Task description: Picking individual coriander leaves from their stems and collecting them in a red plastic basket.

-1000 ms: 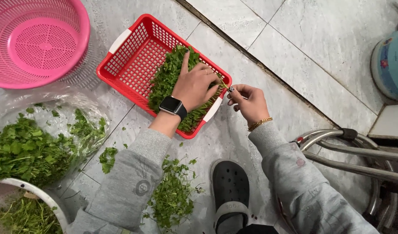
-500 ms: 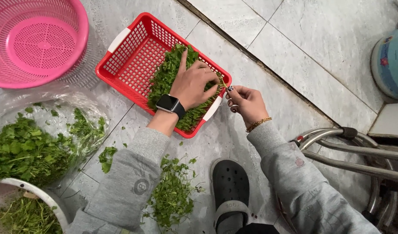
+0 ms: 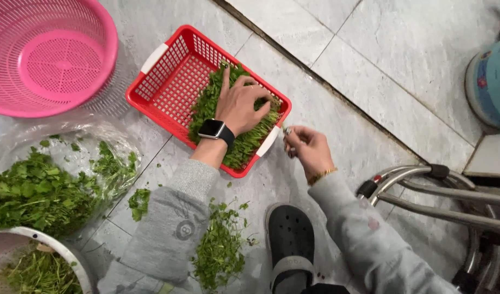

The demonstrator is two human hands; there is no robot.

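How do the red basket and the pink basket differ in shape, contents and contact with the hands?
The red basket is rectangular with white handles; the pink basket is round. The red basket holds a pile of green herbs, while the pink basket is empty. The left hand presses flat on the herbs in the red basket; no hand touches the pink basket. The right hand hovers just beside the red basket's corner. Both are perforated plastic and sit on the tiled floor.

pink colander (image 3: 46, 57), black clog (image 3: 291, 239), metal bowl (image 3: 70, 256)

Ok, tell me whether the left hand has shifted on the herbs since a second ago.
Yes. The left hand has slid deeper over the herbs, away from the red basket rim near the right hand.
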